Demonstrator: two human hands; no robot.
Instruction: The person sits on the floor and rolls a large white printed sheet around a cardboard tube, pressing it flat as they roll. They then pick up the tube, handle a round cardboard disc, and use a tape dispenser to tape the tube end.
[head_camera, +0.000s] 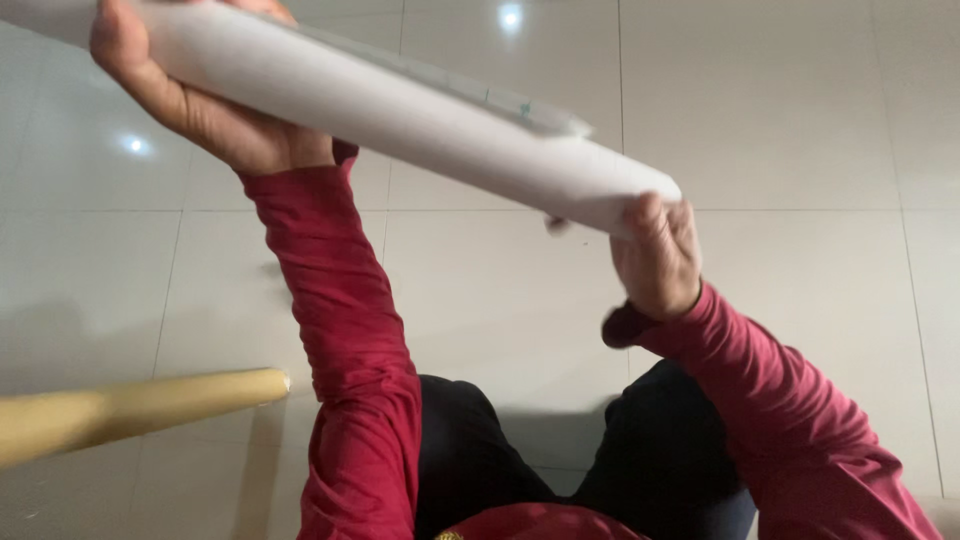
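White paper roll (400, 110) gripped both ends, left hand (200, 100) & right hand (655, 255), above tiled floor (780, 150).

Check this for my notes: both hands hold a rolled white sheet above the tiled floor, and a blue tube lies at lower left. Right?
Nearly. The head view shows the left hand and right hand holding the rolled white sheet above the tiled floor, but the tube at lower left is yellowish tan, not blue.

Rolled sheet (400, 110): white paper, matt and smooth, with a loose outer edge, gripped by left hand (200, 100) and right hand (655, 255). Tube (130, 410), near left: tan cardboard, matt. Sleeves (350, 340): red knit cloth, soft and creased. Floor (780, 130): pale glossy tiles reflecting lamps.
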